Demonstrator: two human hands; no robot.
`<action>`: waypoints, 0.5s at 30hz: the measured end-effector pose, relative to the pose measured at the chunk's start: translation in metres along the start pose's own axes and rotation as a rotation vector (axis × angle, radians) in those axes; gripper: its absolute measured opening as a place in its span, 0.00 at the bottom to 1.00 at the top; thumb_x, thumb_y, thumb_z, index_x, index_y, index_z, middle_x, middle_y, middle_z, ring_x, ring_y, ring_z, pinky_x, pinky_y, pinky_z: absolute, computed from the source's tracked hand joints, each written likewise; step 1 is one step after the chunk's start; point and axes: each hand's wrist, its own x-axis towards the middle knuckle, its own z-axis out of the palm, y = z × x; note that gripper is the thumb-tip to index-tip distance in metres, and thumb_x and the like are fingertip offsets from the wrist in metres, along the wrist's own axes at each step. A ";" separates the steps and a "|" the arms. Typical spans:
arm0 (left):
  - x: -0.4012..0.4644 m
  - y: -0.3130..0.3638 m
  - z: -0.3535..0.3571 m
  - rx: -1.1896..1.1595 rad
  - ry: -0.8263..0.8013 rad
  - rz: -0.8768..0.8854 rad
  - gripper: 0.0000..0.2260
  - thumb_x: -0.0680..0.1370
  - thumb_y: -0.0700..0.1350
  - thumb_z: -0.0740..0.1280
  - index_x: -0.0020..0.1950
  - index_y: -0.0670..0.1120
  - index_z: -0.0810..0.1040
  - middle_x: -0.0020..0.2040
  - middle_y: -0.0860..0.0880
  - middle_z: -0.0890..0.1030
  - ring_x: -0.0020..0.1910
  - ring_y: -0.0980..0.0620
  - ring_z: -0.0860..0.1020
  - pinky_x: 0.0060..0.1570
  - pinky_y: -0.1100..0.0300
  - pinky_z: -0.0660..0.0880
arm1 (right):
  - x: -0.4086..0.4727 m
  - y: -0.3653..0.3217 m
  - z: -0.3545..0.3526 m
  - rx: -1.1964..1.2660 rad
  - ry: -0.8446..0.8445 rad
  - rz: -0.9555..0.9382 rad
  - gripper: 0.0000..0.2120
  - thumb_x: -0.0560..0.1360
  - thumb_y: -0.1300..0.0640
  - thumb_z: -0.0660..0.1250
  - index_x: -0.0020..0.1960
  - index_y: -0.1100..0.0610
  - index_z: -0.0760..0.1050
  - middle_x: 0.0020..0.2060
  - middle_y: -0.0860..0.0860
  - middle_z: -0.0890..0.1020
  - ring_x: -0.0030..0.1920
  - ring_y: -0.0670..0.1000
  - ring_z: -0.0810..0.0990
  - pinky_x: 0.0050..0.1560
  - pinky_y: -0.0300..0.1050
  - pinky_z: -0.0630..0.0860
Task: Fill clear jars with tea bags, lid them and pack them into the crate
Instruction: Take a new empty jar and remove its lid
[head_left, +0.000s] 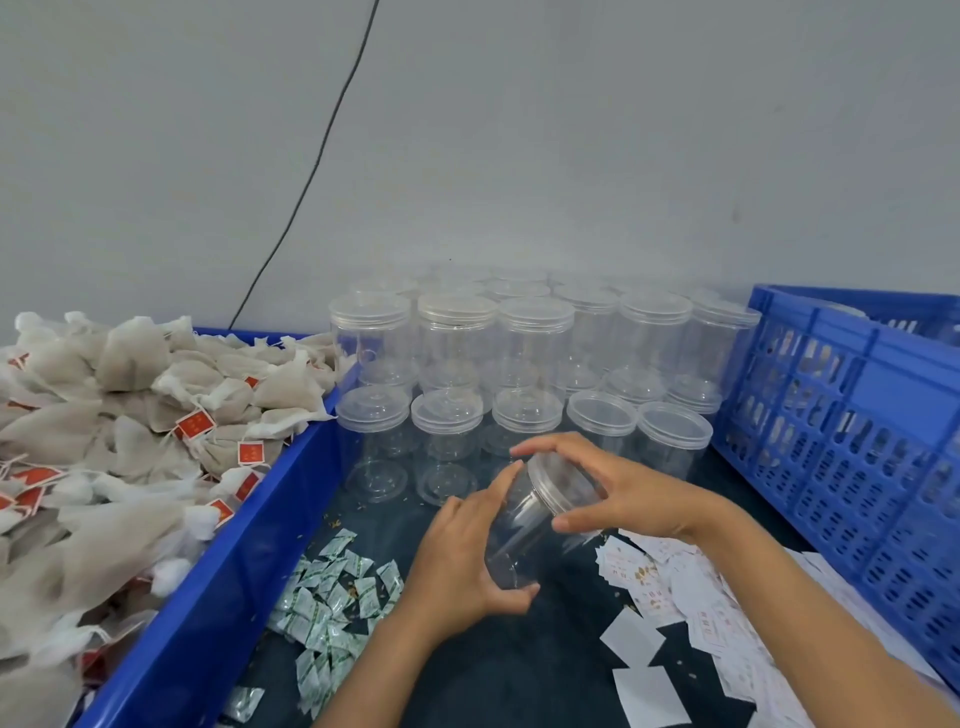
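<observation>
Both hands are holding one clear jar (524, 535) tilted above the dark desk (519, 670), its lidded end pointing up and away. The left hand (462, 566) is cupping the jar's body near the base, its grip clamped round it with fingers and thumb curled. The right hand (608, 488) is gripping the lid (558, 486), fingers curled over the top and thumb under the rim, so that grip is clamped too. The jar looks empty. Behind it, rows of lidded jars (524, 364) are standing stacked in two tiers against the wall. At the left, a blue bin (208, 587) is holding a heap of tea bags (130, 431) with red tags. At the right, the blue crate (852, 447) is standing just beside the jars. Small green-and-white sachets (332, 608) are lying on the desk near the left wrist, and white paper labels (670, 597) are lying scattered under the right forearm.
</observation>
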 end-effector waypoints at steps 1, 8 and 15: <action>-0.001 0.000 -0.001 -0.001 0.004 -0.001 0.50 0.61 0.63 0.72 0.74 0.70 0.43 0.59 0.65 0.71 0.54 0.59 0.69 0.55 0.67 0.66 | -0.002 0.001 -0.002 0.019 -0.050 -0.019 0.33 0.73 0.51 0.72 0.69 0.33 0.58 0.71 0.39 0.59 0.71 0.42 0.62 0.66 0.43 0.69; -0.003 0.005 -0.003 0.050 -0.003 0.047 0.49 0.61 0.62 0.71 0.73 0.72 0.42 0.61 0.65 0.69 0.53 0.56 0.68 0.58 0.63 0.69 | 0.001 -0.007 0.004 -0.090 0.007 0.152 0.31 0.73 0.40 0.68 0.71 0.40 0.56 0.70 0.49 0.64 0.66 0.51 0.70 0.64 0.49 0.73; -0.003 0.007 -0.005 0.109 -0.034 0.073 0.50 0.62 0.62 0.69 0.71 0.72 0.36 0.64 0.61 0.70 0.52 0.56 0.66 0.60 0.63 0.67 | 0.003 -0.009 0.011 -0.089 0.082 0.325 0.40 0.70 0.29 0.57 0.74 0.48 0.52 0.72 0.52 0.62 0.67 0.57 0.69 0.51 0.49 0.81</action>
